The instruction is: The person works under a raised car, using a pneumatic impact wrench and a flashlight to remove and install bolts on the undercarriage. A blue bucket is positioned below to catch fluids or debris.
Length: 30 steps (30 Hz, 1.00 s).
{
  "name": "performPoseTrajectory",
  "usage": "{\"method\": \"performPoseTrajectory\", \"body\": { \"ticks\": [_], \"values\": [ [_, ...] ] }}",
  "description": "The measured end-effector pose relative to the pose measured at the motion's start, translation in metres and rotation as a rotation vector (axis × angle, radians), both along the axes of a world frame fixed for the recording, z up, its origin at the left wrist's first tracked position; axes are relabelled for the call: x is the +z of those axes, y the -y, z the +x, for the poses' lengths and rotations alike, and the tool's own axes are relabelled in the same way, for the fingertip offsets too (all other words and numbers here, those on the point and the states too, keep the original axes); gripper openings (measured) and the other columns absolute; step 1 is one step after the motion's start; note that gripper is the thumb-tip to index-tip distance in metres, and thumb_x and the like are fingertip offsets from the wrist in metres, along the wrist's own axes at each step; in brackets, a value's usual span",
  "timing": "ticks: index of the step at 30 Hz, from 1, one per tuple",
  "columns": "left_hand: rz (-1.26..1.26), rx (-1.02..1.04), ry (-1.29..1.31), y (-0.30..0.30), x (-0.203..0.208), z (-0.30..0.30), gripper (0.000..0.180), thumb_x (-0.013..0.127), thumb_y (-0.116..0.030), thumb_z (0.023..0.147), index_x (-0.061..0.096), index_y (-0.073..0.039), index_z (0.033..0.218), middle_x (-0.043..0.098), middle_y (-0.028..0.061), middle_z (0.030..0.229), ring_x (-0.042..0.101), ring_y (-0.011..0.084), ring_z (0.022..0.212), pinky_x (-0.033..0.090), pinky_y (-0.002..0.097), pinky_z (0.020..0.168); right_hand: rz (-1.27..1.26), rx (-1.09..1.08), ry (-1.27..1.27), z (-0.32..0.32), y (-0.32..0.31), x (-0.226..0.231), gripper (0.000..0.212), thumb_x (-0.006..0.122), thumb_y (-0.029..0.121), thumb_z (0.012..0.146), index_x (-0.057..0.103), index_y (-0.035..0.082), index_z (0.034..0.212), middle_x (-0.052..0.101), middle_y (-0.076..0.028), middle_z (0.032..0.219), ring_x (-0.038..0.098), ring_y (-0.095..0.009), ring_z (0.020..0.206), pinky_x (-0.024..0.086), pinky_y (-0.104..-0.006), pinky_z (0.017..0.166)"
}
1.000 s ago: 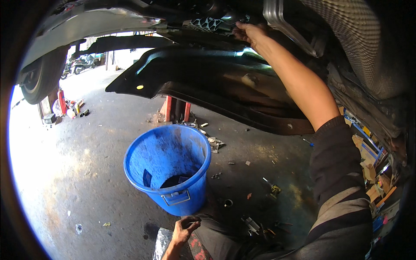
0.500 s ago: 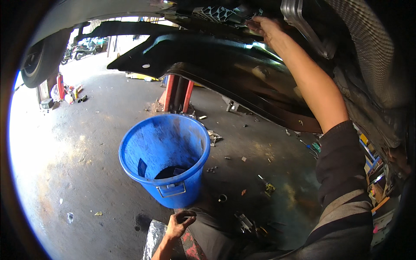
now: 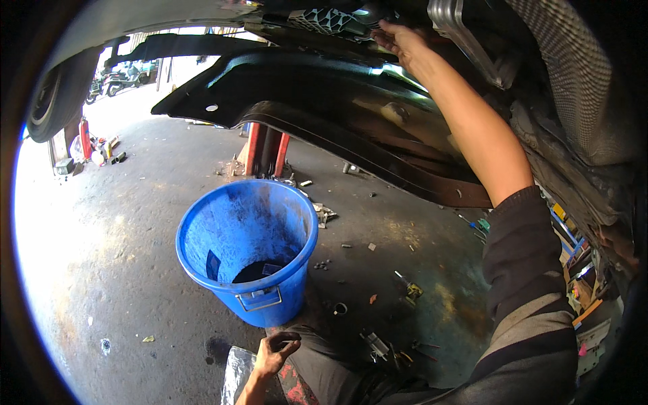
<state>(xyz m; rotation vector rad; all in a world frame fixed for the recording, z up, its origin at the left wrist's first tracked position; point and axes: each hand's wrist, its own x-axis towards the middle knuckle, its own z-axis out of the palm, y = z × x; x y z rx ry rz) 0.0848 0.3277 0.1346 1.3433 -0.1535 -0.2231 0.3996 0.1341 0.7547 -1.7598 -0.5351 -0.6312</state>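
My right hand (image 3: 403, 47) is raised to the dark underside of a car, its fingers bent against parts beside a honeycomb-ribbed piece (image 3: 324, 21). What the fingertips grip is too dark to make out. Below that hand hangs a large black undertray panel (image 3: 304, 84), tilted down. Low in front of me, my left hand (image 3: 271, 356) is curled closed over my leg. Its fingers look blackened, and whatever they hold cannot be told apart. Just beyond it stands a tall blue bucket (image 3: 287, 307) with a wire handle and a dark patch at the bottom.
A red lift post (image 3: 253, 152) rises behind the bucket. Tools and small parts lie on the floor, among them a yellow-handled tool (image 3: 413, 290) and a small ring (image 3: 340, 308). A ribbed metal shield (image 3: 567, 88) overhangs the right; a fire extinguisher (image 3: 85, 138) stands far left.
The whole view has shifted slightly, so bucket, panel and floor items sit a little further left. Both hands keep nearly the same pose, the right still up at the car's underside.
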Motion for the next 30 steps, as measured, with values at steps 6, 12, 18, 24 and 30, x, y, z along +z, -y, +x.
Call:
{"method": "performPoseTrajectory", "body": {
  "ticks": [6,12,18,24,30],
  "values": [
    [0.030,0.018,0.012,0.001,-0.008,0.002,0.025,0.074,-0.013,0.095,0.073,0.004,0.113,0.074,0.0101,0.110,0.069,0.0166,0.100,0.055,0.0301,0.092,0.065,-0.038,0.038,-0.004,-0.006,-0.002,0.019,0.069,0.015,0.099,0.066,0.001,0.112,0.076,-0.014,0.103,0.076,-0.021,0.091,0.059,-0.0212,0.065],
    [0.018,0.016,0.011,-0.001,-0.004,0.002,0.023,0.075,-0.012,0.095,0.073,0.004,0.112,0.074,0.0092,0.110,0.068,0.0159,0.102,0.055,0.0300,0.092,0.118,-0.009,0.049,0.000,-0.006,-0.004,0.016,0.063,0.014,0.101,0.070,0.000,0.104,0.077,-0.015,0.096,0.076,-0.019,0.079,0.061,-0.0256,0.061],
    [0.040,0.040,0.006,-0.004,0.008,-0.003,0.025,0.077,-0.014,0.093,0.074,0.003,0.111,0.075,0.0099,0.109,0.068,0.0154,0.102,0.054,0.0314,0.093,0.021,-0.022,0.014,0.006,0.002,0.001,0.014,0.063,0.012,0.100,0.069,0.000,0.104,0.077,-0.013,0.097,0.075,-0.020,0.085,0.062,-0.0266,0.074],
    [0.006,0.030,-0.091,0.000,0.011,-0.009,0.029,0.079,-0.017,0.091,0.074,0.003,0.112,0.077,0.0132,0.107,0.072,0.0188,0.098,0.057,0.0332,0.088,0.021,-0.063,-0.019,-0.004,0.014,0.020,0.018,0.064,0.011,0.100,0.066,-0.004,0.110,0.074,-0.015,0.107,0.072,-0.024,0.094,0.060,-0.0278,0.078],
    [0.111,-0.024,-0.067,-0.001,0.016,-0.007,0.032,0.080,-0.017,0.089,0.073,0.006,0.111,0.077,0.0166,0.105,0.074,0.0217,0.091,0.059,0.0343,0.082,-0.005,-0.027,-0.070,-0.003,0.013,0.021,0.020,0.073,0.022,0.098,0.072,0.003,0.099,0.077,-0.009,0.090,0.069,-0.015,0.070,0.053,-0.0240,0.059]
  ]
}}
